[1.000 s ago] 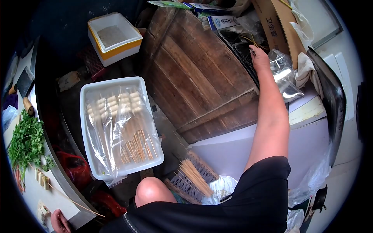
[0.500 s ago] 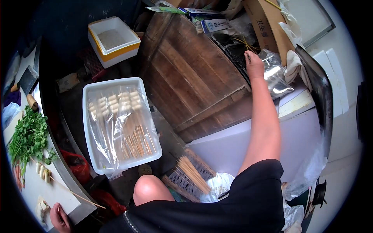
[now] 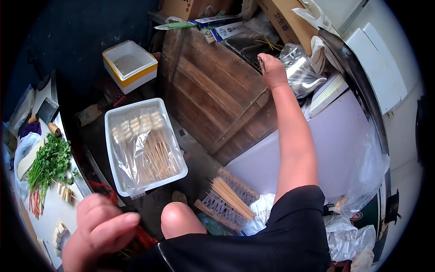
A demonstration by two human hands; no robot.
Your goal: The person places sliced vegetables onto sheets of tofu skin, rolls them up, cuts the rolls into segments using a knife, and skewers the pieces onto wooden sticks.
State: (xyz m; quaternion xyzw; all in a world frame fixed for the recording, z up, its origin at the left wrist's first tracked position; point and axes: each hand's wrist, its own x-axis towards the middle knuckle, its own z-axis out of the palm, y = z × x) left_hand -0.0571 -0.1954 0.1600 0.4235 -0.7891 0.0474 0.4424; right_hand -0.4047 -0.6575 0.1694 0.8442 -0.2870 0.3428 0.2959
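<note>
My left hand [image 3: 102,229] is raised beside the white table's near edge, slightly blurred. Its fingers are loosely curled together, with nothing visible in them. Behind it on the table are pale skewered pieces [image 3: 65,192] and a stack of pale slices [image 3: 59,235]. At the end of my outstretched arm, my right hand [image 3: 273,70] is closed at the corner of a dark basket [image 3: 244,50] beside the wooden boards [image 3: 217,81]. Something dark shows at its fingers, too small to name. A clear plastic bag [image 3: 299,72] lies just right of it.
A white tray [image 3: 111,149] holds skewers under clear plastic. Bare sticks [image 3: 231,197] rest in a crate [image 3: 213,211] near my knee. Green herbs [image 3: 50,158] lie on the left table [image 3: 84,179]. A foam box [image 3: 131,68] and a cardboard box [image 3: 290,22] stand farther back.
My left hand has risen and moved right from the table's lower edge. My right hand stays by the dark basket. The whole view has shifted, with the left table showing more.
</note>
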